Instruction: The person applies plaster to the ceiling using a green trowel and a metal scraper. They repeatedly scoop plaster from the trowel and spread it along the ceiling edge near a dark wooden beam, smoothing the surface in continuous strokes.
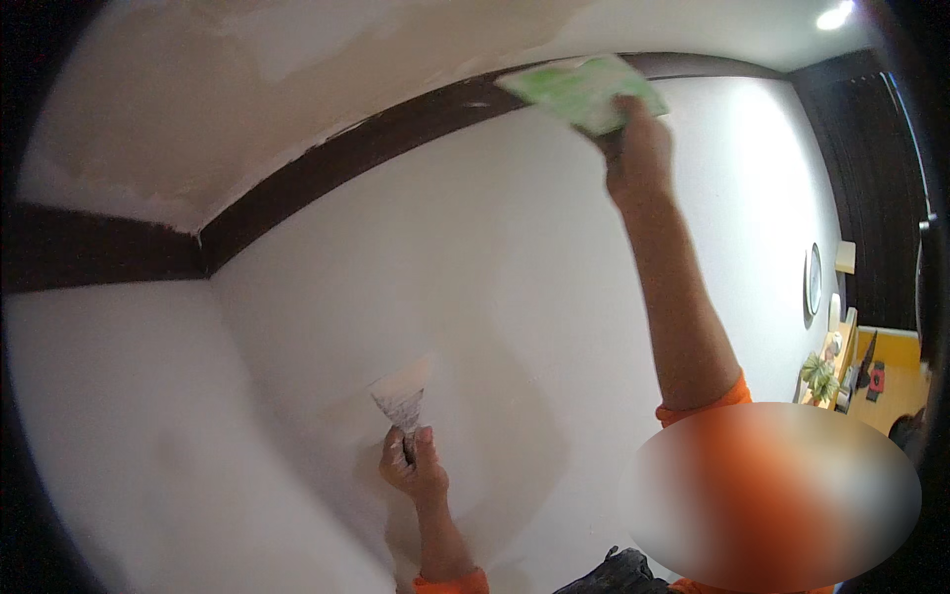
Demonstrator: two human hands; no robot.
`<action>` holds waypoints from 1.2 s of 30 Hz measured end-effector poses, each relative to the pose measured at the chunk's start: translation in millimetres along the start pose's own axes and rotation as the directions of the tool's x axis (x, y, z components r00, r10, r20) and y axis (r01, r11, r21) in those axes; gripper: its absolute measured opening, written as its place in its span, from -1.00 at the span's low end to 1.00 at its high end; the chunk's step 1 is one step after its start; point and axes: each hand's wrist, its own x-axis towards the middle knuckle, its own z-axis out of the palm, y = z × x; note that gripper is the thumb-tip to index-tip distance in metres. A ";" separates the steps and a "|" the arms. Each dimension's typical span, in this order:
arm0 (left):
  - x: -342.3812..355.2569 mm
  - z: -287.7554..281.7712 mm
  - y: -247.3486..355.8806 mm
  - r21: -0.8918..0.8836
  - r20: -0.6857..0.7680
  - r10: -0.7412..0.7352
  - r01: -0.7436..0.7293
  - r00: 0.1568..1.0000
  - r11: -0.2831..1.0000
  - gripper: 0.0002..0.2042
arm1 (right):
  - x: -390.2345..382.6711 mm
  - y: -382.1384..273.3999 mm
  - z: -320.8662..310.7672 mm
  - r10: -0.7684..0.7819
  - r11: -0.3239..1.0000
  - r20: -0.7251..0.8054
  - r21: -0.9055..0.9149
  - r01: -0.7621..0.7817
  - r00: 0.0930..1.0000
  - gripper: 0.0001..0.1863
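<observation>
My right hand (643,158) is raised high, closed on a flat green plastic spreader (589,91) smeared with white. The spreader overlaps the dark trim band (396,139) and the ceiling's edge in the picture; whether it touches either I cannot tell. Lower down, my left hand (416,470) grips a putty knife (401,398) upright, its wide blade pointing up and coated with pale filler. The wall stands behind this knife. Overhead, the ceiling (327,59) shows beige patches beside whiter areas.
White walls (426,257) meet in a corner at the left. To the right are a round mirror (813,279), a green plant (819,376) on a shelf, a dark curtain-like panel (866,198) and a yellow surface (891,348). A ceiling light (834,15) shines at upper right.
</observation>
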 end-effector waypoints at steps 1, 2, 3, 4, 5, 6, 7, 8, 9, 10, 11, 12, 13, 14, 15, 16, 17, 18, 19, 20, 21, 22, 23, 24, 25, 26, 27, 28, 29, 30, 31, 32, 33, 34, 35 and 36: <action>0.0 5.6 7.6 -0.009 -0.004 -0.007 0.007 1.000 1.000 -0.77 | 4.5 5.4 -6.8 0.028 0.999 -0.037 -0.018 -0.029 0.999 -0.59; -0.2 8.4 11.8 -0.006 -0.021 -0.014 0.014 1.000 1.000 -0.77 | 12.5 16.8 -8.6 0.075 0.997 -0.081 -0.004 -0.075 0.994 -0.61; 0.0 8.2 11.7 -0.016 -0.019 -0.014 0.013 1.000 1.000 -0.75 | 21.6 29.6 -5.4 0.084 0.996 -0.127 0.004 -0.084 0.988 -0.61; 0.1 7.4 11.2 -0.031 -0.014 -0.017 0.016 1.000 0.999 -0.73 | 30.9 35.7 -0.3 0.089 0.996 -0.174 0.009 -0.089 0.981 -0.61; -0.2 8.7 10.3 -0.050 -0.014 -0.022 0.021 1.000 0.999 -0.72 | 38.3 35.9 7.6 0.033 0.997 -0.217 -0.055 -0.046 0.976 -0.60; -1.0 11.0 12.0 -0.048 0.000 -0.034 0.034 0.999 0.998 -0.71 | 45.6 35.7 15.3 -0.024 0.993 -0.256 -0.118 -0.007 0.966 -0.59; -0.6 11.9 17.0 -0.044 0.009 -0.045 0.046 0.999 0.998 -0.70 | 52.9 37.4 25.6 -0.078 0.983 -0.288 -0.179 0.027 0.954 -0.59; -0.3 14.8 20.0 -0.042 0.022 -0.054 0.055 0.998 0.998 -0.69 | 61.7 35.2 34.8 -0.145 0.944 -0.268 -0.325 0.052 0.953 -0.59; 0.0 15.7 18.3 0.016 0.024 -0.022 0.022 0.999 1.000 -0.68 | 70.4 31.9 43.7 -0.208 0.883 -0.240 -0.464 0.076 0.948 -0.60; -0.7 12.3 14.2 0.080 0.019 0.010 -0.011 1.000 0.997 -0.68 | 74.0 34.0 55.1 -0.257 0.803 -0.203 -0.588 0.092 0.945 -0.60; -0.8 11.5 10.9 0.139 0.017 0.042 -0.044 0.999 0.989 -0.67 | 71.2 34.6 72.6 -0.321 0.730 -0.162 -0.670 0.135 0.933 -0.58; -0.9 10.3 9.1 0.131 0.010 0.042 -0.043 0.999 0.990 -0.67 | 62.2 37.0 94.7 -0.371 0.650 -0.114 -0.740 0.170 0.922 -0.55; -0.9 9.5 7.4 0.122 0.007 0.038 -0.039 0.999 0.992 -0.67 | 42.2 34.8 115.7 -0.396 0.622 -0.067 -0.753 0.214 0.916 -0.53; -2.1 8.7 6.4 0.117 0.009 0.032 -0.033 0.999 0.993 -0.67 | 16.2 36.4 128.1 -0.416 0.594 -0.026 -0.765 0.250 0.909 -0.50; -3.8 10.8 6.9 0.101 0.006 0.007 -0.008 1.000 0.995 -0.68 | -4.4 43.1 129.7 -0.481 0.569 0.031 -0.749 0.339 0.876 -0.50; -5.6 11.0 6.9 0.088 -0.009 -0.019 0.020 1.000 0.996 -0.68 | -23.9 50.6 128.6 -0.534 0.544 0.093 -0.723 0.426 0.840 -0.49; -5.6 11.7 6.8 0.070 -0.021 -0.044 0.045 0.999 0.997 -0.68 | -39.8 52.2 118.8 -0.510 0.562 0.116 -0.705 0.433 0.852 -0.50; -6.2 12.4 8.6 0.079 -0.028 -0.023 0.025 0.999 0.997 -0.69 | -53.9 52.9 107.6 -0.485 0.580 0.148 -0.683 0.443 0.862 -0.52; -4.7 14.8 12.1 0.080 -0.038 0.003 0.000 0.999 0.997 -0.69 | -56.5 50.7 98.9 -0.465 0.596 0.186 -0.658 0.461 0.865 -0.53; -2.4 17.2 14.8 0.080 -0.051 0.033 -0.029 0.998 0.996 -0.70 | -49.6 46.0 88.8 -0.496 0.603 0.141 -0.654 0.457 0.857 -0.52; -1.3 17.0 14.4 0.066 -0.029 0.021 -0.019 0.999 0.998 -0.70 | -39.0 40.5 75.6 -0.523 0.613 0.096 -0.648 0.452 0.847 -0.51; -3.3 13.2 11.7 0.057 -0.010 0.006 -0.005 1.000 0.998 -0.71 | -28.5 37.1 64.3 -0.541 0.626 0.050 -0.643 0.442 0.839 -0.50; -3.5 12.5 10.9 0.046 0.014 -0.008 0.007 1.000 0.999 -0.71 | -11.7 28.9 55.4 -0.574 0.567 0.022 -0.710 0.417 0.818 -0.47; -3.4 14.6 11.7 0.051 0.023 -0.008 0.007 1.000 0.999 -0.70 | 6.9 22.2 51.5 -0.608 0.505 -0.007 -0.775 0.380 0.794 -0.44; -4.0 14.5 13.3 0.063 0.035 -0.014 0.011 0.999 0.998 -0.69 | 23.3 22.1 55.3 -0.639 0.466 0.002 -0.794 0.390 0.769 -0.42; -4.4 18.0 14.5 0.066 0.051 -0.017 0.013 0.999 0.998 -0.69 | 40.2 16.1 58.2 -0.676 0.420 0.015 -0.814 0.401 0.737 -0.41; -4.1 20.9 14.3 0.064 0.039 0.006 -0.008 0.999 0.998 -0.68 | 50.1 12.7 58.4 -0.712 0.371 0.030 -0.833 0.411 0.702 -0.39; -4.0 18.5 10.5 0.076 0.013 0.025 -0.026 1.000 0.997 -0.68 | 43.3 22.4 70.0 -0.690 0.347 0.060 -0.847 0.403 0.722 -0.37; -3.9 17.4 7.4 0.080 -0.008 0.044 -0.044 0.999 0.996 -0.68 | 29.5 32.8 88.0 -0.671 0.316 0.092 -0.862 0.396 0.735 -0.35; -4.9 17.0 3.0 0.106 -0.015 0.020 -0.018 1.000 0.994 -0.68 | 18.5 35.0 96.8 -0.664 0.274 0.122 -0.878 0.392 0.737 -0.32; -6.9 11.4 -4.5 0.127 -0.030 0.000 0.004 1.000 0.992 -0.67 | 2.2 41.7 95.9 -0.649 0.254 0.201 -0.852 0.458 0.734 -0.29; -3.0 17.7 -4.6 0.132 -0.033 -0.023 0.027 0.999 0.991 -0.68 | -13.2 42.9 91.8 -0.645 0.223 0.286 -0.816 0.533 0.708 -0.26; 1.0 19.9 -4.9 0.144 -0.047 -0.044 0.050 0.998 0.988 -0.68 | -29.7 40.9 87.9 -0.605 0.282 0.307 -0.780 0.558 0.735 -0.36; 1.0 18.5 7.7 0.167 -0.040 -0.087 0.092 0.995 0.982 -0.68 | -36.8 35.9 78.2 -0.555 0.337 0.326 -0.753 0.565 0.765 -0.45; 0.4 12.0 13.6 0.204 -0.045 -0.127 0.134 0.991 0.970 -0.68 | -34.2 26.7 76.0 -0.619 0.300 0.319 -0.748 0.592 0.717 -0.45; 2.2 3.7 5.3 0.270 -0.034 -0.005 0.014 0.999 0.963 -0.69 | -30.6 16.5 72.9 -0.678 0.265 0.312 -0.741 0.617 0.666 -0.46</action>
